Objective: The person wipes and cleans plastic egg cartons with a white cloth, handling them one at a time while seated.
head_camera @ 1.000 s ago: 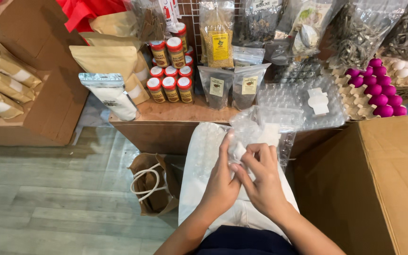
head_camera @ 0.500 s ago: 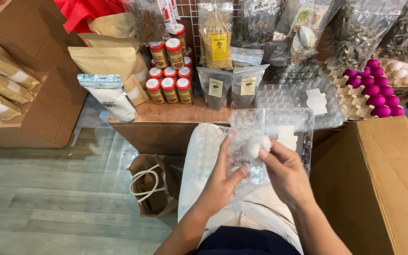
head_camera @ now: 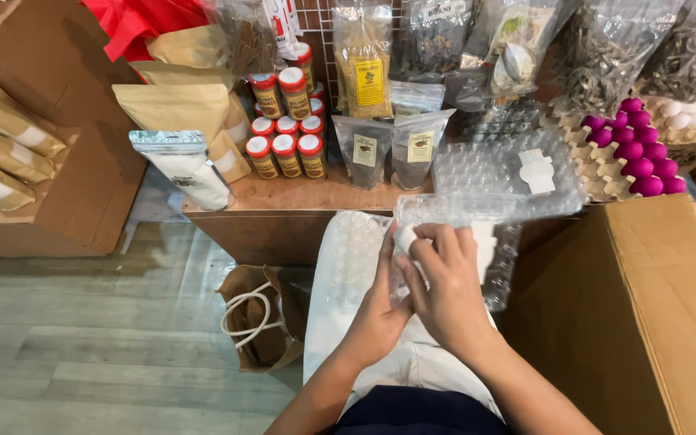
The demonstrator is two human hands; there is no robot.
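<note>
Plank floor point(head_camera: 82, 338) — wooden shelf point(head_camera: 316, 193) of jars point(head_camera: 283, 145)

A grey-green wooden plank floor point(head_camera: 82, 338) fills seven to nine o'clock; a brown wooden shelf point(head_camera: 316, 197) stands at twelve, evenly lit.

Both bare forearms rise from the bottom edge of the view and converge toward the middle. The left hand point(head_camera: 376, 314) is turned on its side, palm facing right, fingers extended upward and pressed close against the other hand. The right hand point(head_camera: 445, 286) lies just above it, back facing the camera, fingers curled inward to the left, thumb tucked beneath.
</note>
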